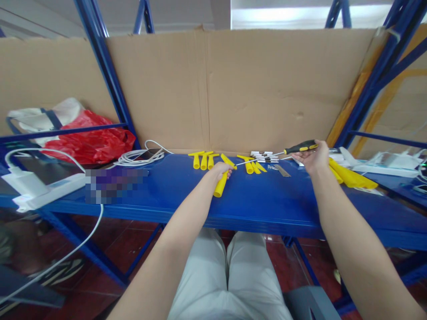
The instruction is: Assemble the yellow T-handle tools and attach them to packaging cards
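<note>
My left hand (223, 169) is closed round a yellow T-shaped plastic scraper handle (219, 188), its round hollow end towards me. In my right hand (315, 158) is a long screwdriver (298, 147) with a black and yellow grip. Its thin shaft reaches left, and the tip meets the yellow handle beside my left fingers; the exact contact is too small to make out. Left of that hand stand several similar yellow handles (203, 162). Another handle (249, 166) and narrow yellow pieces (260, 167) lie to its right, near small metal screws (271, 167) and a flat metal blade (282, 170).
Cardboard (267, 89) walls the back of the blue table (180, 195). White strips (263, 156) lie against it. At right are larger yellow pieces (353, 174) and a power strip (387, 170). Left are coiled white cable (138, 158), a red bag (91, 138) and another power strip (56, 191).
</note>
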`<state>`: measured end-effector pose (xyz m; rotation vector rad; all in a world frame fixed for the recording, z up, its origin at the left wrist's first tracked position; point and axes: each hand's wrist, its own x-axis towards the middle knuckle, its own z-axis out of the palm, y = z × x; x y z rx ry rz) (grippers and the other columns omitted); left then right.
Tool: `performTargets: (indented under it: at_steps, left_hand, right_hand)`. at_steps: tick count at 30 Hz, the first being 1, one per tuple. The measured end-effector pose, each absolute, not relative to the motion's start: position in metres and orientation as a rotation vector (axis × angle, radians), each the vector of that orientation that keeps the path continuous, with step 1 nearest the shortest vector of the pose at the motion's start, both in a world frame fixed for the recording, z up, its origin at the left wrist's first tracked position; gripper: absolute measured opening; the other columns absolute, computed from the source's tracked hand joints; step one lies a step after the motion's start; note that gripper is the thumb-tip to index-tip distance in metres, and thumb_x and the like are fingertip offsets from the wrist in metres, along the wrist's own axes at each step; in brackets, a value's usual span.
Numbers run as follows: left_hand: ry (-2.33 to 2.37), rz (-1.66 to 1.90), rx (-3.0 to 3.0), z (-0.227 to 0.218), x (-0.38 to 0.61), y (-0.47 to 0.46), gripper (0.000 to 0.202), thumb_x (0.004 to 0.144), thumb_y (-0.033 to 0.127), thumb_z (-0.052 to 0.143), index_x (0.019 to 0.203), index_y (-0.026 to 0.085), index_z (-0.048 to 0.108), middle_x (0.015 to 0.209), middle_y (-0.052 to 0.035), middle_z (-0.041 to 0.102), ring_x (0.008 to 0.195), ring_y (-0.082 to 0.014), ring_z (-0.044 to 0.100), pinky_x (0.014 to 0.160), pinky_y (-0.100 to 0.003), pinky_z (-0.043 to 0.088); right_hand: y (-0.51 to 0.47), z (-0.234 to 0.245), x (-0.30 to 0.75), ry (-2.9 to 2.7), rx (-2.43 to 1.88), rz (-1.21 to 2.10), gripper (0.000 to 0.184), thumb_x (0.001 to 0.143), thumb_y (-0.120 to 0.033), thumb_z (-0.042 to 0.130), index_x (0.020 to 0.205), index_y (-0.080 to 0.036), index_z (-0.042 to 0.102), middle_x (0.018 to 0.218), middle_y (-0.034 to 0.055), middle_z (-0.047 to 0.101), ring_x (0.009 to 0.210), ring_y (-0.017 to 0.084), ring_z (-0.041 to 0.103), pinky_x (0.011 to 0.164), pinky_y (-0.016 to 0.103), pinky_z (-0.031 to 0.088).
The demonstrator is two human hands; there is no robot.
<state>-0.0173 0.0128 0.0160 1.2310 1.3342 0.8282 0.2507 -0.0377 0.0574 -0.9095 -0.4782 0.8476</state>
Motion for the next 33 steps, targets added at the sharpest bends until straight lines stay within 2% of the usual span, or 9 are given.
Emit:
performTargets:
  at_steps: [3, 6, 12, 14, 18, 21, 25, 33]
  left_hand:
    - [1.342, 0.854, 1.258, 0.015, -0.017, 0.013, 0.011, 0.086, 0.003, 0.053, 0.079, 0.010, 0.057, 0.044, 0.0054, 0.045, 0.038, -0.0066, 0.041, 0.042, -0.019, 0.033]
    - [1.354, 0.863, 1.273, 0.015, -0.017, 0.013, 0.014, 0.086, 0.003, 0.053, 0.075, 0.011, 0.056, 0.044, 0.0052, 0.044, 0.039, -0.0068, 0.041, 0.043, -0.019, 0.033]
    - [1.360, 0.873, 1.268, 0.016, -0.019, 0.013, 0.022, 0.086, 0.002, 0.052, 0.067, 0.013, 0.052, 0.044, 0.0048, 0.043, 0.039, -0.0066, 0.040, 0.043, -0.020, 0.033]
    - [1.363, 0.875, 1.267, 0.016, -0.018, 0.013, 0.023, 0.086, 0.002, 0.053, 0.066, 0.014, 0.050, 0.044, 0.0048, 0.044, 0.038, -0.0062, 0.040, 0.043, -0.019, 0.032]
    - [1.353, 0.903, 1.266, 0.016, -0.019, 0.012, 0.022, 0.085, 0.002, 0.053, 0.067, 0.014, 0.051, 0.044, 0.0046, 0.044, 0.038, -0.0066, 0.040, 0.042, -0.019, 0.033]
    - [1.356, 0.937, 1.254, 0.015, -0.019, 0.013, 0.018, 0.085, 0.002, 0.053, 0.070, 0.013, 0.053, 0.044, 0.0048, 0.044, 0.039, -0.0071, 0.041, 0.043, -0.020, 0.033]
    - [1.355, 0.933, 1.234, 0.016, -0.020, 0.014, 0.017, 0.085, 0.002, 0.053, 0.072, 0.013, 0.054, 0.044, 0.0050, 0.044, 0.038, -0.0072, 0.041, 0.043, -0.020, 0.034]
    - [1.344, 0.941, 1.208, 0.017, -0.020, 0.013, 0.019, 0.088, 0.004, 0.050, 0.072, 0.014, 0.051, 0.043, 0.0059, 0.043, 0.036, -0.0062, 0.038, 0.041, -0.019, 0.032]
  right_hand:
    - [-0.038, 0.058, 0.248, -0.552, -0.889, 0.740, 0.026, 0.094, -0.031, 0.040, 0.070, -0.023, 0.046, 0.041, -0.0064, 0.035, 0.037, 0.011, 0.044, 0.037, 0.021, 0.048]
    - [-0.038, 0.056, 0.246, -0.599, -0.849, 0.677, 0.021, 0.091, -0.032, 0.049, 0.071, -0.025, 0.047, 0.042, -0.0081, 0.040, 0.032, 0.008, 0.038, 0.032, 0.017, 0.042]
    - [-0.042, 0.058, 0.240, -0.584, -0.898, 0.639, 0.019, 0.090, -0.027, 0.052, 0.072, -0.025, 0.046, 0.039, -0.0099, 0.036, 0.028, 0.008, 0.034, 0.027, 0.016, 0.036]
    - [-0.044, 0.059, 0.240, -0.599, -0.909, 0.633, 0.019, 0.091, -0.029, 0.054, 0.074, -0.024, 0.049, 0.039, -0.0104, 0.035, 0.029, 0.008, 0.035, 0.028, 0.016, 0.037]
    - [-0.049, 0.060, 0.242, -0.600, -0.941, 0.739, 0.027, 0.090, -0.044, 0.056, 0.075, -0.022, 0.053, 0.040, -0.0071, 0.038, 0.042, 0.013, 0.053, 0.037, 0.019, 0.045]
    - [-0.049, 0.062, 0.244, -0.591, -0.932, 0.829, 0.032, 0.091, -0.049, 0.053, 0.074, -0.021, 0.053, 0.042, -0.0059, 0.039, 0.049, 0.014, 0.059, 0.043, 0.020, 0.049]
    - [-0.048, 0.063, 0.245, -0.653, -0.878, 0.903, 0.039, 0.098, -0.041, 0.039, 0.072, -0.018, 0.055, 0.043, -0.0046, 0.040, 0.053, 0.014, 0.062, 0.050, 0.020, 0.052]
    - [-0.047, 0.063, 0.239, -0.613, -0.833, 0.772, 0.035, 0.098, -0.030, 0.040, 0.067, -0.019, 0.053, 0.040, -0.0050, 0.037, 0.044, 0.013, 0.055, 0.051, 0.023, 0.053]
